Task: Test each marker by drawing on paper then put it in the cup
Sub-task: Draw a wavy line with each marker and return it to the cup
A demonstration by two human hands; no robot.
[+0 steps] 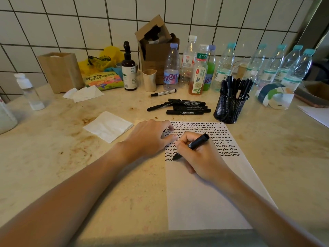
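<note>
Head view: a person tests markers at a stained beige stone counter (53, 148) against a white tiled wall.
Right hand: the right hand (201, 157) is closed in a writing grip around a black felt-tip marker (191, 146), tip down on the sheet at the left end of the lowest row of squiggles.
Left hand: the left hand (151, 138) lies palm down, fingers loosely curled and holding nothing, pinning the sheet's left edge at 9 o'clock from the marker tip.
Paper: the white sheet of paper (204, 193) carries rows of black wavy marks across its upper part; the lower half is blank.
Cup: the black wire-mesh pen cup (229, 107), already packed with black markers, stands just beyond the sheet's far right corner, at 1 o'clock from the writing hand.
Waiting markers: a loose pile of black markers (185, 107) lies at 12 o'clock beyond the sheet; one white-barrelled marker (163, 93) lies farther back.
Capping: whether the marker's cap is posted on its rear end cannot be told.
Risk: the writing hand may drag through fresh ink and smear the rows.
Risk: the crowded cup could tip if another marker is pushed in hard.
Risk: the plastic bottles (222, 68) behind stand close enough to be knocked by a reach.
</note>
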